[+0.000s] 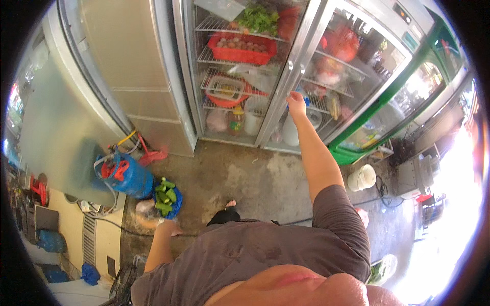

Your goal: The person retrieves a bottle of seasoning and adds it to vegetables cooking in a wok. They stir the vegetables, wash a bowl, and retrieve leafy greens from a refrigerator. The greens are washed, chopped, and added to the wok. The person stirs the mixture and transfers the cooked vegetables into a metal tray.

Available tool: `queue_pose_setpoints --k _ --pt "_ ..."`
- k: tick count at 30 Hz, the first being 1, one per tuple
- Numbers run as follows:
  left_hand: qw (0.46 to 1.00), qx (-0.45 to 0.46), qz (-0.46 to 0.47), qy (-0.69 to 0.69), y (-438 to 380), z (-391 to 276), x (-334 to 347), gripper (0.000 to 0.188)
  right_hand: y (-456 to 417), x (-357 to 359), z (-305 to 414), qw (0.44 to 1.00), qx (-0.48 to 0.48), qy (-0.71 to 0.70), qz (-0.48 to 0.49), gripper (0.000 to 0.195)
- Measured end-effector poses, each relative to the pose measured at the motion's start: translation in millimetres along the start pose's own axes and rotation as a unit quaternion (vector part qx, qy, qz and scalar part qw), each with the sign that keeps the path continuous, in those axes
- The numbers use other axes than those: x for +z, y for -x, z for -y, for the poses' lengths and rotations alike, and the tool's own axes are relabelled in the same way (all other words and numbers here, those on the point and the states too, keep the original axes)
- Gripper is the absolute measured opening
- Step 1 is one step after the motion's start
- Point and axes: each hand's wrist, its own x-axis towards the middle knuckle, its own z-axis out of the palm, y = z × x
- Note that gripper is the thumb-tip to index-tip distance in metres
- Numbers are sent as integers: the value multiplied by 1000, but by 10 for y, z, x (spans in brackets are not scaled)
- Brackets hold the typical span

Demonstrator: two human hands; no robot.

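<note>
My right hand [296,101], its arm stretched forward, is at the frame of a glass-door refrigerator [264,132], below the two door handles [295,67]; its fingers are curled, and whether they grip the door edge is unclear. Behind the glass, wire shelves carry a red basket of eggs [243,48], leafy greens [259,20], a red colander [226,101] and a bottle with a yellow cap [236,119]. Low at my left side, my left hand [170,228] hangs by a blue bag of cut green vegetables [178,202]; its fingers are partly hidden, with something pale beside them.
A blue gas cylinder [134,178] and a red dustpan [153,156] are at the left, near a steel cabinet [141,69]. At the right are a white bucket [361,178], a green-framed cooler [367,124] and a black cable [383,187] on the floor.
</note>
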Motion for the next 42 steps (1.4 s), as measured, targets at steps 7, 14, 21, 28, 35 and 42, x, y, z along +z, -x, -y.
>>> queue_pose_setpoints --k 7,14,21,28,35,42 --pt "796 261 -467 283 -134 -1504 -3357 34 -1577 88 -131 994 -71 76 -25 28" --pt "745 219 -407 481 -708 -2105 -3804 29 -922 -117 -108 987 -123 0 103 23" --pt "371 193 -337 844 -923 -2433 -3568 19 -674 -685 253 908 -293 -157 255 6" --pt "177 129 -467 857 -799 -677 -2265 28 -3132 823 2050 905 -383 -164 -90 18" --pt "109 75 -542 830 -737 559 -2311 41 -5266 1373 2394 890 -143 433 2 46" --pt "238 261 -456 817 -688 1235 -2374 41 -5082 1050 3507 947 -125 295 6 22"
